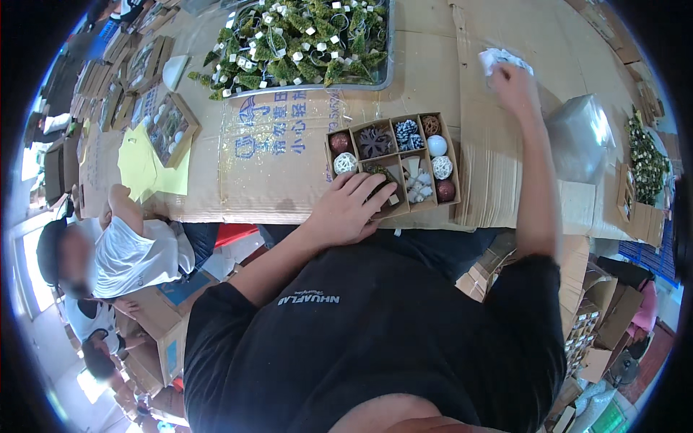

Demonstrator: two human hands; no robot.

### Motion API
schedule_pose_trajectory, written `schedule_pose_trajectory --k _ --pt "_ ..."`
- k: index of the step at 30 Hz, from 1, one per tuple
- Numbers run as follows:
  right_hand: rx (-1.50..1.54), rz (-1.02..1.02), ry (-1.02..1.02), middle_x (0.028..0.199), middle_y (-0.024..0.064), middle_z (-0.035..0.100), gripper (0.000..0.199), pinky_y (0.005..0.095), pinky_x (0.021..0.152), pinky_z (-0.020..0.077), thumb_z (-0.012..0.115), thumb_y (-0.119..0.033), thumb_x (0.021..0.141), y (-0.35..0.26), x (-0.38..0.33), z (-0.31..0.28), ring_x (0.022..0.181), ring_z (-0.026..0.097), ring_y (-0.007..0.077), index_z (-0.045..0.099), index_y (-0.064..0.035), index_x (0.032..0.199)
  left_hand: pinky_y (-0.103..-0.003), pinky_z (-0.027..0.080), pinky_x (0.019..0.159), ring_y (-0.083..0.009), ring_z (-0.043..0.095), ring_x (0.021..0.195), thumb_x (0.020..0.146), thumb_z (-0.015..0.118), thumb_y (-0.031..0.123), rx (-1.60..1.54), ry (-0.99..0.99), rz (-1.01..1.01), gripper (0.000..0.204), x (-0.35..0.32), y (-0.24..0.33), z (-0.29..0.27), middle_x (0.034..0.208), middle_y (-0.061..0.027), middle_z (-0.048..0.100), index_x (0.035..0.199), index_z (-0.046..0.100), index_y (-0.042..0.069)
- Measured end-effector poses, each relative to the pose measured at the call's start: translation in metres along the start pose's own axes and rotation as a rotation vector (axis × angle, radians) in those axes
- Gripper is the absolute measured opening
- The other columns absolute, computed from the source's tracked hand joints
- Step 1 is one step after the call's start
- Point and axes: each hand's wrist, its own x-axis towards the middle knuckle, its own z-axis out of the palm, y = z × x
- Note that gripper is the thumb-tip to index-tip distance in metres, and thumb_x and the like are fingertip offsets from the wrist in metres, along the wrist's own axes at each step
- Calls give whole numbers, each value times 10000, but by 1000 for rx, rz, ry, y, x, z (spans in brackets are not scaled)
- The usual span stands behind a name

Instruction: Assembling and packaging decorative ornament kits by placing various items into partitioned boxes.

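A divided cardboard box (462, 155) sits at the near edge of the table. Its compartments hold brown and white balls, a dark snowflake (375, 143), a frosted pine cone (408, 135) and white pieces (418, 184). My left hand (350, 206) lies over its near-left side, fingers apart, reaching across a compartment with a small green tree (377, 170), partly hidden beneath them. To the far right, my right hand (514, 86) is closed at a white crumpled sheet or bag (505, 59); its fingertips are hidden.
A clear tub (390, 50) heaped with green mini trees on white blocks stands at the back. Clear plastic sheets (581, 141) lie right. Yellow paper (137, 162) and a filled box (173, 130) are left. A co-worker (137, 245) sits at the left.
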Motion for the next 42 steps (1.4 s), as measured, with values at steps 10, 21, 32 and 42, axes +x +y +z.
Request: schedule_pose_trajectory --k 10,21,32,42 --pt "101 -263 22 628 115 609 211 441 535 482 634 -186 875 -143 -223 60 578 619 315 577 -63 713 -437 378 1039 -303 528 1178 661 775 267 -32 46 54 684 4 -3 2 1270 -144 543 1256 545 21" --pt "106 -123 -187 679 110 632 163 426 567 527 628 -206 889 -150 -221 35 632 653 316 628 -59 818 -440 399 1018 -312 533 1175 645 777 246 -68 141 88 694 -2 -6 5 1262 -136 540 1265 540 43" --pt "307 -227 -5 740 126 622 110 377 586 489 659 -148 892 -142 -223 38 652 622 305 669 -43 924 -468 449 957 -321 580 1083 766 735 201 -75 366 34 354 12 -41 -34 1108 -117 616 1086 638 87" --pt "417 -134 83 698 125 596 114 358 534 448 670 -130 895 -133 -236 23 574 575 263 663 -17 883 -468 522 898 -374 620 1047 857 703 418 265 399 -840 490 60 -224 -99 1179 -198 583 1217 596 103"
